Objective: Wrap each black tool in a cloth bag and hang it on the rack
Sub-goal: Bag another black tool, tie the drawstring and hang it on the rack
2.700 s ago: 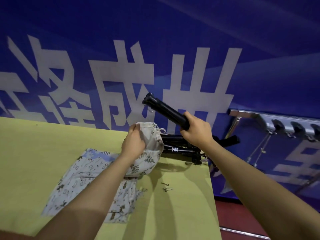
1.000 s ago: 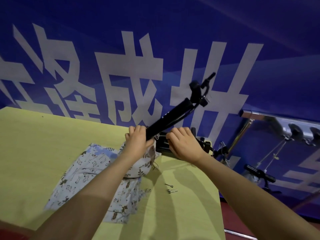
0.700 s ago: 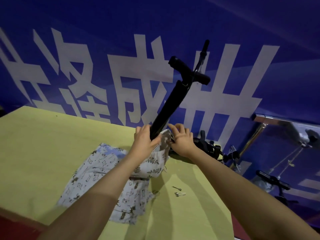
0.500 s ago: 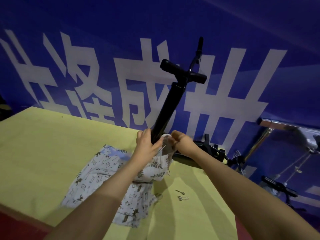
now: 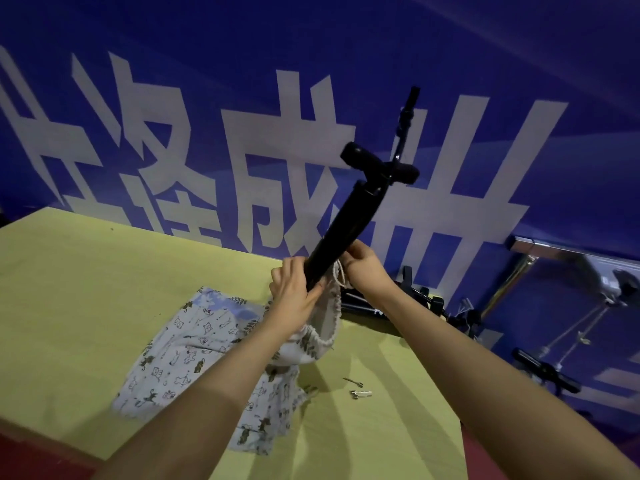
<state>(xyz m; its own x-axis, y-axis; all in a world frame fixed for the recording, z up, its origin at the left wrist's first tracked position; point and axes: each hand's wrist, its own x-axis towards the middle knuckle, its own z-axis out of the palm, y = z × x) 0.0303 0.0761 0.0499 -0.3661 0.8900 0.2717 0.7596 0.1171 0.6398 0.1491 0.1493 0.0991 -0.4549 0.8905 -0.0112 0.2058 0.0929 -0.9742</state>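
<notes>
A black pump-like tool (image 5: 349, 220) with a T-handle stands tilted up and to the right, its lower end inside the mouth of a white leaf-print cloth bag (image 5: 322, 323). My left hand (image 5: 294, 296) grips the bag's rim against the tool's barrel. My right hand (image 5: 363, 271) pinches the bag's drawstring rim on the tool's other side. More black tools (image 5: 398, 299) lie on the table behind my right wrist. The metal rack (image 5: 561, 251) with hooks is at the right.
Printed cloth bags (image 5: 194, 351) lie flat on the yellow table (image 5: 69, 289). Small metal needles (image 5: 358, 393) lie near the table's right edge. A blue banner wall stands behind. Another black tool (image 5: 543, 372) hangs low by the rack.
The tool went from held in my right hand alone to standing with its lower end in the bag. Both hands now hold the bag's rim around the barrel, which has lifted slightly.
</notes>
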